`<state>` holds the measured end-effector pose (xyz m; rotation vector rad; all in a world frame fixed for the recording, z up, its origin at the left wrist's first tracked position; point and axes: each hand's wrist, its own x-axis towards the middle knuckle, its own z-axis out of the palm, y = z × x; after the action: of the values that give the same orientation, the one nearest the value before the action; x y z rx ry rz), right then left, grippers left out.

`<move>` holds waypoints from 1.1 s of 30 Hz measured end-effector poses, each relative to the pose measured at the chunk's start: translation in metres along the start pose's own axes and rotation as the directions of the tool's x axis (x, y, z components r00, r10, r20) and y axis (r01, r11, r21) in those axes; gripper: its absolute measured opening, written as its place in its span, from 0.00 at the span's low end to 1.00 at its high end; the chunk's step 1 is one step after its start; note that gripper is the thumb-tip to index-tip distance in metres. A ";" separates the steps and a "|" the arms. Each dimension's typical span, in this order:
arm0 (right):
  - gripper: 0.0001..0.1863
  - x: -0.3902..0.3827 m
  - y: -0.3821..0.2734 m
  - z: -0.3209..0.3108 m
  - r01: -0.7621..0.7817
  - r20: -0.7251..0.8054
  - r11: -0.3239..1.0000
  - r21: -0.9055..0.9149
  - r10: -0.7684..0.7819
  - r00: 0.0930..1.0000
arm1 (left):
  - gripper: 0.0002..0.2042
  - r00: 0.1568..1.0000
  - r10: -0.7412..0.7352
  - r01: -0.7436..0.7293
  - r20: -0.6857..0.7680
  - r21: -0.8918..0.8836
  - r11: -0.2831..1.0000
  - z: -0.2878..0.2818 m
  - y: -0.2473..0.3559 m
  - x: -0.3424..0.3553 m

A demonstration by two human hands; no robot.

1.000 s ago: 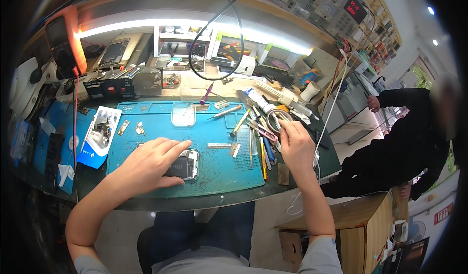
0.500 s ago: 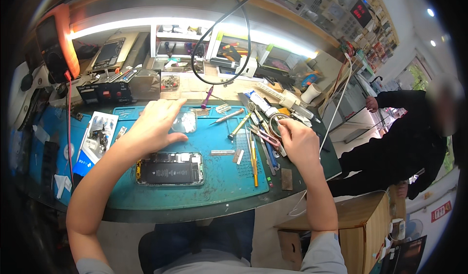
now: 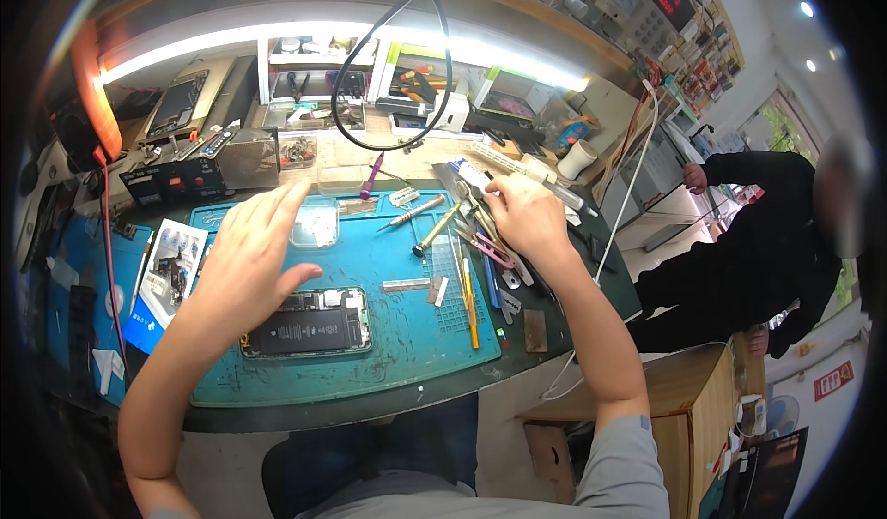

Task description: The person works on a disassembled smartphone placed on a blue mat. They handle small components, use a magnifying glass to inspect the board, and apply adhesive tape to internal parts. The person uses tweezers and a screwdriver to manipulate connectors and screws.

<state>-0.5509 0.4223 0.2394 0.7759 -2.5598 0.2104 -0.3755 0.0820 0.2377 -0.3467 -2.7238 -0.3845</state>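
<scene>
An opened phone (image 3: 305, 330), its black battery showing, lies on the blue mat (image 3: 238, 376). My left hand (image 3: 249, 247) is above and behind it, fingers apart and holding nothing, beside a clear small-parts box (image 3: 316, 223). My right hand (image 3: 528, 219) reaches into the tool pile at the mat's right, fingers curled near a white-and-blue tube (image 3: 464, 173); what they grip, if anything, is hidden. Pink-handled pliers (image 3: 485, 249), a slim screwdriver (image 3: 411, 212) and several other tools lie there. A metal strip (image 3: 405, 285) is between phone and pile.
A blister pack (image 3: 166, 283) is at left, behind it a black device (image 3: 185, 179). A black cable loop (image 3: 388, 145) hangs over the bench; a white cable (image 3: 619, 223) runs down the right. A person in black (image 3: 739, 270) stands at right beside a wooden cabinet (image 3: 665, 427).
My left hand has lifted off the phone and moved back, uncovering it. My right hand has moved back and left, from the ring-shaped item toward the tube at the pile's far end.
</scene>
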 end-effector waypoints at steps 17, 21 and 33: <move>0.06 0.027 -0.055 0.022 0.403 -0.033 0.877 0.261 -0.409 0.912 | 0.52 0.940 0.135 -0.018 0.315 -0.348 0.937 -0.023 0.014 -0.041; 0.07 0.016 -0.078 -0.027 0.281 -0.146 0.823 0.493 -0.240 0.960 | 0.50 0.943 0.115 -0.004 0.311 -0.336 0.942 -0.026 0.015 -0.041; 0.23 -0.026 -0.109 -0.041 0.199 -0.064 0.803 0.562 -0.198 0.978 | 0.49 0.936 0.097 -0.002 0.339 -0.268 0.963 -0.030 0.019 -0.045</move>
<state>-0.4560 0.3555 0.2650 1.2457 -2.3953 0.9352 -0.3193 0.0824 0.2512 -0.6081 -3.0036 -0.7401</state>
